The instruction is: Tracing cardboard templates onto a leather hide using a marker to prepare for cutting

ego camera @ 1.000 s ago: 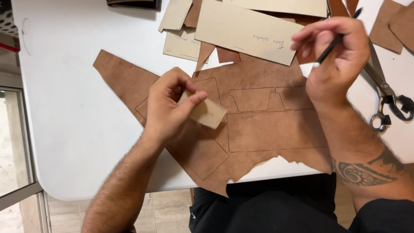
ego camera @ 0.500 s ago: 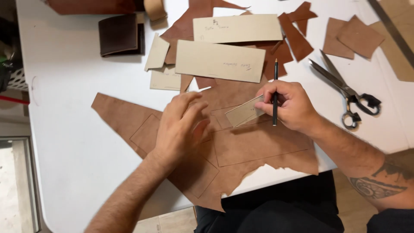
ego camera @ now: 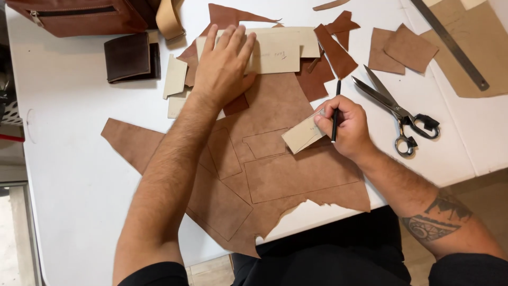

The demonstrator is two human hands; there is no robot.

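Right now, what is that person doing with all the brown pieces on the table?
A person sits at a white table with a big sheet of brown leather that has shapes outlined on it. The right hand holds a black pen and a small tan card piece against the leather. The left hand lies flat on a pile of tan card patterns farther back. Scissors lie to the right, untouched.

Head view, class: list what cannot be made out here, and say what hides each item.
- Cardboard templates: partly covered by the left hand; their pencil marks are too small to read.
- Brown bag: cut off by the top edge.
- Metal ruler: its upper end runs out of frame.
- Pen: its tip is hidden inside the right hand.
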